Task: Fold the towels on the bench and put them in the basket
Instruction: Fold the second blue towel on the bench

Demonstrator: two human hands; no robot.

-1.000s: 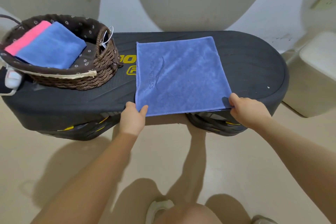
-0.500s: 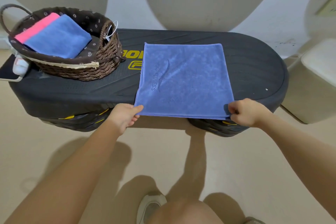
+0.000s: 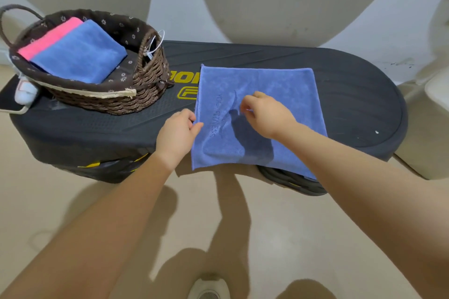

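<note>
Black and ridged, the bench (image 3: pixel 352 94) fills the middle of the view, its yellow lettering half hidden under cloth, with a pale floor below and rounded grey shapes behind; next in size, the unfolded blue towel (image 3: pixel 274 82) lies spread flat across the bench top to the right of the basket, its near edge drooping a little over the front lip, its printed logo facing up; the woven basket (image 3: pixel 107 102) stands on the left end of the bench, lined with dark flowered fabric, and already holds a folded blue towel (image 3: pixel 80 53) lying on top of a folded pink towel (image 3: pixel 48 39), so by the look of it two are done and this third one has not had its first fold; no other loose towel shows on the bench, so it may well be the last; the left hand (image 3: pixel 177 133) pinches the towel's left edge about halfway along, thumb and fingers closed on the hem; the right hand (image 3: pixel 264 114) hovers over the towel's middle with fingers curled inward, and whether the fingertips nip a bit of cloth or hold nothing I cannot tell; a small white object (image 3: pixel 24 92) sits at the basket's left side; what remains is folding this towel and setting it in with the others
</note>
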